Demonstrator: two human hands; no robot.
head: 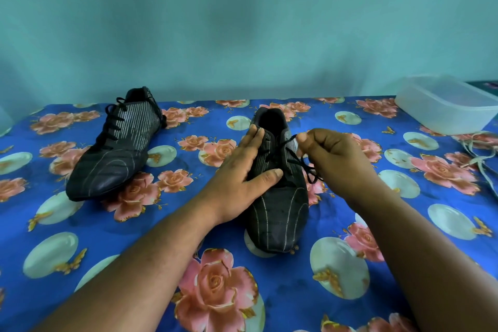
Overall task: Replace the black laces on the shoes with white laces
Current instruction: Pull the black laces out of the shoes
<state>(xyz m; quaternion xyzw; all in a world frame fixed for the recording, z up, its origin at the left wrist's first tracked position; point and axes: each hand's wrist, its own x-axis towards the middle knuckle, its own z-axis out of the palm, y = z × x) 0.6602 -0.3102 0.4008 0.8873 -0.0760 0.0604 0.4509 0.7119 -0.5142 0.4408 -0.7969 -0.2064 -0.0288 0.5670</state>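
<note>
The right hand [330, 159] pinches the black lace [301, 162] between thumb and fingers, its loose end trailing toward 5 o'clock. The left hand [237, 170] lies flat, fingers straight, pressing the near shoe [277, 213] at centre. The cord looks thin, limp and light, best gripped close to an eyelet. The second shoe [118, 148] lies laced at 10 o'clock; white laces [482, 162] lie at 3 o'clock by a plastic container [444, 105].

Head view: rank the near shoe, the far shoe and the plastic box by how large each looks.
1. Near shoe, under the left hand; nearness to the camera may flatter it.
2. Far shoe, close behind in apparent size.
3. Plastic box, cut off at the frame's right edge, so its rank is unsure.
</note>
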